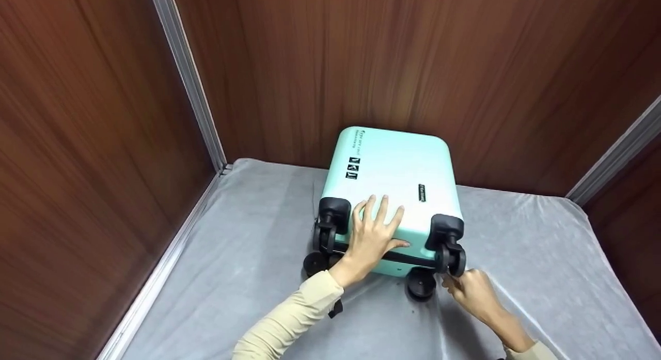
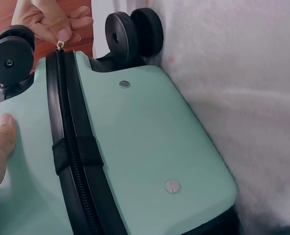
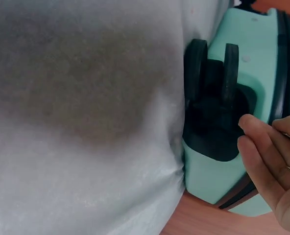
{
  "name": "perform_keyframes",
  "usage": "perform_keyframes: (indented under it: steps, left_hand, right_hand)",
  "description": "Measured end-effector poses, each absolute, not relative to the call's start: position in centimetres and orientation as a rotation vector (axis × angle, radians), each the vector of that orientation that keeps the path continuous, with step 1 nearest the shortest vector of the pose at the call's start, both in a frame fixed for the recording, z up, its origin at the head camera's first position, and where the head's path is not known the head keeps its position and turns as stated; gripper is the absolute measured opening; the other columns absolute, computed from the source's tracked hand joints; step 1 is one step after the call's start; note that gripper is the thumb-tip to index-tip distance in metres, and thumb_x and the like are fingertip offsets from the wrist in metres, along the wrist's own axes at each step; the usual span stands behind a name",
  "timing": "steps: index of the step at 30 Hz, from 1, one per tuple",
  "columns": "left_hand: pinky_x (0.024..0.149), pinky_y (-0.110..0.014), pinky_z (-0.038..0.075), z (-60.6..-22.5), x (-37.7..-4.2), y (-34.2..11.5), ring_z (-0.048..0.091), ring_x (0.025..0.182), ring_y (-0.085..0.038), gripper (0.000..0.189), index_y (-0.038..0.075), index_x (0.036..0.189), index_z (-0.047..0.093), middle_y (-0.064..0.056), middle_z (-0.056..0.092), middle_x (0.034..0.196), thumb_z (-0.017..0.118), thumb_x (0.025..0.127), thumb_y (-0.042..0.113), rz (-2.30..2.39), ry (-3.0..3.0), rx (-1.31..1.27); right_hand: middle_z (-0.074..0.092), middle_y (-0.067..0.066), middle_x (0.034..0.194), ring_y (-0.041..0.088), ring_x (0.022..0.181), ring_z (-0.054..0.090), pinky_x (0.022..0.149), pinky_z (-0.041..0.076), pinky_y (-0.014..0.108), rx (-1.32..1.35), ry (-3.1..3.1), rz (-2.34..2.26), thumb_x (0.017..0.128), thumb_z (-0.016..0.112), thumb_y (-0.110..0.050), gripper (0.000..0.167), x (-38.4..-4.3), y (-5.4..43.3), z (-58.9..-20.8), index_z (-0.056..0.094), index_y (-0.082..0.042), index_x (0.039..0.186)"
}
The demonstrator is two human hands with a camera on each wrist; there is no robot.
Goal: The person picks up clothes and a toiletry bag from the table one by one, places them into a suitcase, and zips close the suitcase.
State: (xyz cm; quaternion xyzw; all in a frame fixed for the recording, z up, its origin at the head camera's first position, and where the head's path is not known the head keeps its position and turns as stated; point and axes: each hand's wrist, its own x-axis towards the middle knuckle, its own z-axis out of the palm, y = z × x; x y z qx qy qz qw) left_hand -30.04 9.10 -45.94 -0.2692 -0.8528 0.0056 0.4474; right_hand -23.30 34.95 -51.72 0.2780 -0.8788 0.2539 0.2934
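A mint-green suitcase (image 1: 392,174) lies flat on grey cloth, its wheeled end facing the person. My left hand (image 1: 373,236) rests on the upper shell between two black wheels, fingers spread; its thumb (image 2: 3,139) presses the shell in the left wrist view. At the near right corner, my right hand (image 1: 472,293) pinches a small metal zipper pull (image 2: 60,45) between thumb and finger. The black zipper (image 2: 69,112) runs along the seam between the shells. In the right wrist view the right hand (image 3: 277,161) is beside a black wheel (image 3: 230,73), and the pull is hidden.
Grey cloth (image 1: 248,236) covers the surface under the suitcase. Brown wood-grain panels (image 1: 289,65) stand behind and on both sides, joined by metal corner strips (image 1: 188,65). A black strap end (image 1: 335,308) hangs out near the left wheels.
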Motion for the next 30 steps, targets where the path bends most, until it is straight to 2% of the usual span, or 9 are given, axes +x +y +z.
perform_keyframes:
  steps: [7,12,20,23,25,30]
  left_hand:
    - [0.098,-0.051,0.039,-46.0,-30.0,9.0,0.054,0.119,-0.038,0.081,0.023,0.128,0.065,-0.013,0.06,0.131,0.064,0.066,0.077,0.003,-2.075,-0.653]
    - [0.098,-0.051,0.038,-45.9,-29.9,8.7,0.054,0.12,-0.037,0.081,0.023,0.128,0.065,-0.012,0.06,0.132,0.063,0.068,0.077,-0.002,-2.1,-0.641]
    - [0.1,-0.05,0.038,-45.4,-29.9,9.0,0.053,0.123,-0.036,0.08,0.025,0.132,0.063,-0.012,0.058,0.136,0.055,0.073,0.079,0.055,-2.175,-0.657]
    - [0.1,-0.051,0.038,-45.3,-29.8,9.1,0.053,0.124,-0.036,0.081,0.025,0.133,0.062,-0.012,0.058,0.136,0.054,0.075,0.08,0.067,-2.181,-0.665]
    - [0.1,-0.051,0.038,-45.4,-29.8,9.2,0.052,0.124,-0.037,0.081,0.025,0.134,0.062,-0.012,0.057,0.137,0.054,0.075,0.08,0.072,-2.182,-0.671]
    - [0.1,-0.051,0.039,-45.8,-30.0,9.2,0.053,0.123,-0.037,0.08,0.024,0.132,0.063,-0.013,0.058,0.135,0.056,0.074,0.08,0.051,-2.133,-0.677]
  right_hand:
    - [0.061,-0.012,0.056,0.003,0.048,0.055,0.042,0.041,0.024,0.733,-2.331,0.645,0.069,0.076,0.007,0.027,-23.2,33.8,-51.8,0.062,-0.015,0.068]
    - [0.06,-0.011,0.056,0.008,0.046,0.056,0.042,0.042,0.028,0.684,-2.357,0.64,0.072,0.077,0.004,0.024,-23.2,33.1,-51.6,0.063,-0.015,0.069]
    - [0.057,-0.013,0.049,0.015,0.048,0.058,0.052,0.046,0.042,0.253,-2.537,0.805,0.08,0.077,-0.009,0.032,-22.6,32.6,-51.1,0.061,-0.022,0.055]
    - [0.053,-0.015,0.046,0.012,0.048,0.057,0.055,0.047,0.041,0.156,-2.592,0.859,0.084,0.075,-0.016,0.037,-22.9,32.9,-51.2,0.059,-0.022,0.051]
    - [0.052,-0.016,0.045,0.01,0.047,0.056,0.056,0.047,0.038,0.169,-2.591,0.866,0.085,0.073,-0.013,0.038,-23.1,33.1,-51.4,0.059,-0.022,0.051]
    - [0.05,-0.01,0.042,0.017,0.042,0.053,0.046,0.042,0.038,0.278,-2.466,0.797,0.076,0.074,-0.002,0.033,-23.2,33.1,-52.0,0.056,-0.018,0.053]
